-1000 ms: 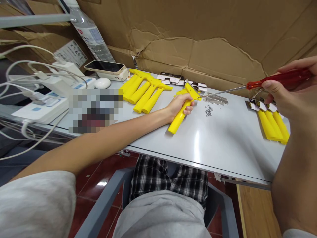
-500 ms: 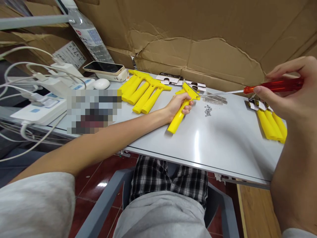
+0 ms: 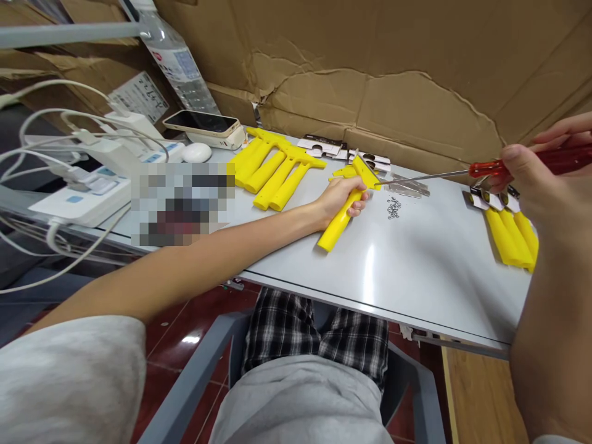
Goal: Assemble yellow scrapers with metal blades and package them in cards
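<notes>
My left hand [image 3: 345,200] is wrapped round the neck of a yellow scraper [image 3: 341,228], its handle slanting toward me and its head pointing away. In my right hand [image 3: 536,166] is a screwdriver [image 3: 493,170] with a red handle. The long metal shaft runs left, and its tip meets the scraper's head at the right corner. Just right of that head lie flat metal blades [image 3: 409,185] and a small heap of screws [image 3: 394,208]. Whether the tip sits in a screw is too small to tell.
Several yellow scraper handles [image 3: 277,176] lie left of my hand. More scrapers with black-and-white covers [image 3: 509,237] lie at right. Covers [image 3: 324,145] lie along the cardboard [image 3: 324,117]. A phone [image 3: 202,123], bottle [image 3: 180,65] and cabled power strip [image 3: 83,197] occupy the left side.
The view has shifted slightly, so the table's things appear a little further right. My right hand has turned on the screwdriver handle and sits slightly lower. Both hands keep their holds.
</notes>
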{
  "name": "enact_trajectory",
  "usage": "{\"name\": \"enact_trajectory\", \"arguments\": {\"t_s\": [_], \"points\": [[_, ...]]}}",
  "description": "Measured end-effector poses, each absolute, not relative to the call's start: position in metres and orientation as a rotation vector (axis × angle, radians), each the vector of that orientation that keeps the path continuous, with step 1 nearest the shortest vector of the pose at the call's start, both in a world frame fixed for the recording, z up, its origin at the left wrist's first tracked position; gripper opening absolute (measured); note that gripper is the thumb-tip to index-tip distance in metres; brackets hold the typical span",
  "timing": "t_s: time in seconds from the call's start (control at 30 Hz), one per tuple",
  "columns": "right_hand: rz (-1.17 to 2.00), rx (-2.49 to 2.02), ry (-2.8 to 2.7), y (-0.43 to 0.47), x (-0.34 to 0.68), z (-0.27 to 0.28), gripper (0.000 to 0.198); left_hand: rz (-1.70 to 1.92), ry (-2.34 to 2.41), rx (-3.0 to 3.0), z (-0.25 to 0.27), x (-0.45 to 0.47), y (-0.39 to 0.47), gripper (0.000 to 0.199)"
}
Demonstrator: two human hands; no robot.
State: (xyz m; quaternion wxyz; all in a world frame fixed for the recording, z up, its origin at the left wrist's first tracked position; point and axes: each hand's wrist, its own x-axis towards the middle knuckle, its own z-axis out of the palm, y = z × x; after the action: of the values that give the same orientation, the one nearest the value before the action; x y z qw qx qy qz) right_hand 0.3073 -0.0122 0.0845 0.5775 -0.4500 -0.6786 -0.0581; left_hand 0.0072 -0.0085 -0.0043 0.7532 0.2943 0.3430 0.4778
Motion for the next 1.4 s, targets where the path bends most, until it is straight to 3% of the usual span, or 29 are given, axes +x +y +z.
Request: {"name": "enact_trajectory", "arguments": {"t_s": [0.2,0.4,0.6,0.8,0.97,1.1,1.23,1.4], "points": [[-0.198,-1.013,-1.605,-0.004,0.306,0.080,0.050,1.043,0.761,0.652,-0.004,0.007,-0.009,0.018],[-0.130,-0.948,-1.314,0.028,0.316,0.069,0.074,1.023,0.748,0.712,0.002,0.002,-0.009,0.013],[0.403,-0.984,-1.221,0.062,0.324,0.030,0.087,0.987,0.784,0.745,0.004,0.000,-0.011,0.005],[0.678,-1.086,-1.348,0.055,0.304,-0.006,0.075,0.975,0.797,0.801,0.005,0.001,-0.016,0.008],[0.543,-1.219,-1.423,0.063,0.313,-0.025,0.068,0.960,0.780,0.862,0.006,0.001,-0.018,0.009],[0.459,-1.305,-1.566,0.066,0.327,-0.028,0.060,0.883,0.753,0.928,0.004,0.001,-0.018,0.020],[0.300,-1.360,-1.882,0.063,0.332,-0.022,0.046,0.841,0.704,0.953,0.003,0.001,-0.019,0.030],[0.322,-1.407,-2.096,0.060,0.328,-0.019,0.029,0.837,0.737,0.955,0.005,0.001,-0.022,0.034]]}}
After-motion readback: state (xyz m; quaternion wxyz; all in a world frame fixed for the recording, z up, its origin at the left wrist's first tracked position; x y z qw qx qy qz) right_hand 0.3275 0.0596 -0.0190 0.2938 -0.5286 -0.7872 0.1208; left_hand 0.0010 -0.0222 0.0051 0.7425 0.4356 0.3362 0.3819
